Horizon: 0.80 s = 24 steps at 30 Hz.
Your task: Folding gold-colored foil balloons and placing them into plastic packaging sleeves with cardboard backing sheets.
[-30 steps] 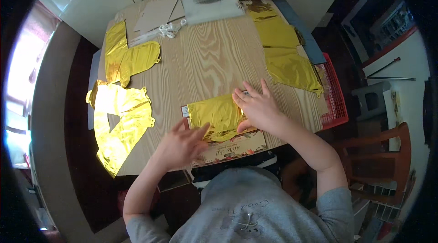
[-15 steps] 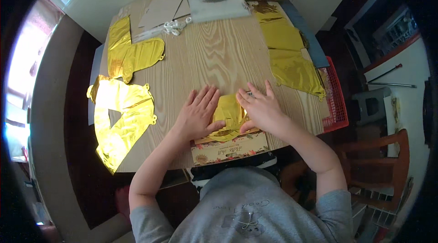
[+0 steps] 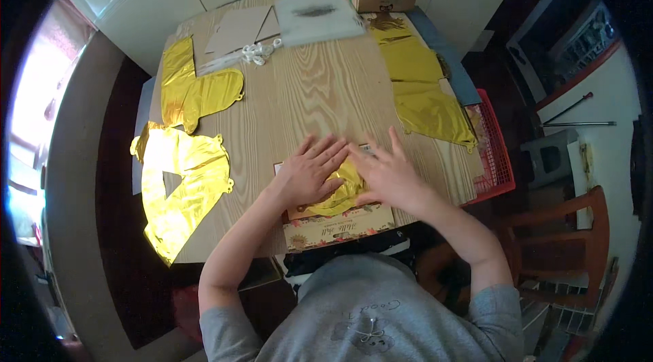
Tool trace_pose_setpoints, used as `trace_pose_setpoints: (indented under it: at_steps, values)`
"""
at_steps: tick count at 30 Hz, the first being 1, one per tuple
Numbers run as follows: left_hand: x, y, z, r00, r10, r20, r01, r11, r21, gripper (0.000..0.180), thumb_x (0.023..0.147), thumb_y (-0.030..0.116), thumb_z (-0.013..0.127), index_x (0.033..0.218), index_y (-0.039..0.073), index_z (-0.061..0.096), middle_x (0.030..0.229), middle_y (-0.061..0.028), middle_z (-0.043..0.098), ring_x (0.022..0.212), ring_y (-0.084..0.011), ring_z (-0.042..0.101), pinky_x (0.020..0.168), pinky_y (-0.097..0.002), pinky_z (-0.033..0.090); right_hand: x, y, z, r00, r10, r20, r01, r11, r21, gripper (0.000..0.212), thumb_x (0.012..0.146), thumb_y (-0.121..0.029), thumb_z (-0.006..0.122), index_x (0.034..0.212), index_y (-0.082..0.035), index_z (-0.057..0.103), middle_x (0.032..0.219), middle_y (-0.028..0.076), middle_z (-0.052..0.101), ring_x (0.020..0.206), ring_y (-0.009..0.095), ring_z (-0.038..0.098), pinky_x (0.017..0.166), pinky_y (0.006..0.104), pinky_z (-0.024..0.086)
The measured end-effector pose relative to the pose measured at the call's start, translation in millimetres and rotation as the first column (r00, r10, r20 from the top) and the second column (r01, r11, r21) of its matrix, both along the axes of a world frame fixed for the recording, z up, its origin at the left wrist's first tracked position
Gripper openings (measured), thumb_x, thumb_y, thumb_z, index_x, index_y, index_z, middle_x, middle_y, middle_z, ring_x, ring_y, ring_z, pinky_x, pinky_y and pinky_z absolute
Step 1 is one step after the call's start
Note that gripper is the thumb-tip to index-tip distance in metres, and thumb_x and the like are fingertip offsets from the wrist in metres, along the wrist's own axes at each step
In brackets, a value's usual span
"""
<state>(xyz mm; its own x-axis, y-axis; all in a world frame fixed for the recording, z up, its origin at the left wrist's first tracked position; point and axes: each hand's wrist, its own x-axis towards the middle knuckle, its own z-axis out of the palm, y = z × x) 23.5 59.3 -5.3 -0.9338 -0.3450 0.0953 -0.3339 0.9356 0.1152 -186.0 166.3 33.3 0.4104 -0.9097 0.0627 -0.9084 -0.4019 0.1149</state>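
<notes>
A folded gold foil balloon (image 3: 345, 197) lies on a printed cardboard package (image 3: 340, 228) at the near edge of the table. My left hand (image 3: 309, 175) rests flat over the foil's left side, its fingers stretched out. From the right, my right hand (image 3: 389, 173) lies across the foil's other side, fingers spread and fingertips close to those of my left. Both hands hide much of the foil and the package's upper part. Neither hand grips anything.
Flat gold foil balloons lie at the left, an upper one (image 3: 219, 88) and a lower one (image 3: 197, 165). More gold foil (image 3: 416, 69) is at the right. Farther back are white ribbon (image 3: 257, 53), a translucent sheet (image 3: 306, 28) and an open box (image 3: 382, 0). A red basket (image 3: 502, 171) stands beside the table.
My hands have come closer together over the foil, the left one shifting right across it. The whole view has tilted slightly.
</notes>
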Motion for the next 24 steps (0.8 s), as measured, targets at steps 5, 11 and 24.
trace_pose_setpoints:
  at_steps: [5,11,24]
  values:
    - [-3,0,4,1.000,-0.020,0.005,0.020,0.998,0.067,0.065,0.097,0.049,0.041,0.149,0.011,0.034,0.154,-0.0105,0.034,0.144,-0.0320,0.026,0.117,-0.0527,0.015,35,65,-2,0.937,0.293,0.192,-0.286,0.956,-0.060,0.059,0.074,-0.047,0.069,0.119,-0.008,0.063,0.127,0.006,0.058,0.123,0.023,0.049,0.106,0.0516,0.036]
    - [-1,0,5,1.000,-0.019,0.012,0.018,0.996,0.088,0.067,0.096,0.052,0.040,0.150,0.014,0.032,0.154,-0.0095,0.034,0.144,-0.0331,0.025,0.117,-0.0549,0.014,48,79,-21,0.904,0.361,0.230,-0.302,0.918,-0.258,0.032,0.081,-0.021,0.058,0.105,-0.002,0.067,0.110,0.007,0.066,0.105,0.021,0.060,0.097,0.0384,0.043]
    - [-1,-1,5,1.000,-0.019,0.011,0.018,0.996,0.083,0.069,0.095,0.056,0.040,0.151,0.015,0.031,0.154,-0.0097,0.034,0.145,-0.0332,0.023,0.117,-0.0555,0.013,59,96,-22,0.891,0.385,0.240,-0.305,0.900,-0.311,0.027,0.080,-0.018,0.058,0.099,-0.002,0.069,0.110,0.012,0.069,0.106,0.022,0.064,0.097,0.0355,0.046]
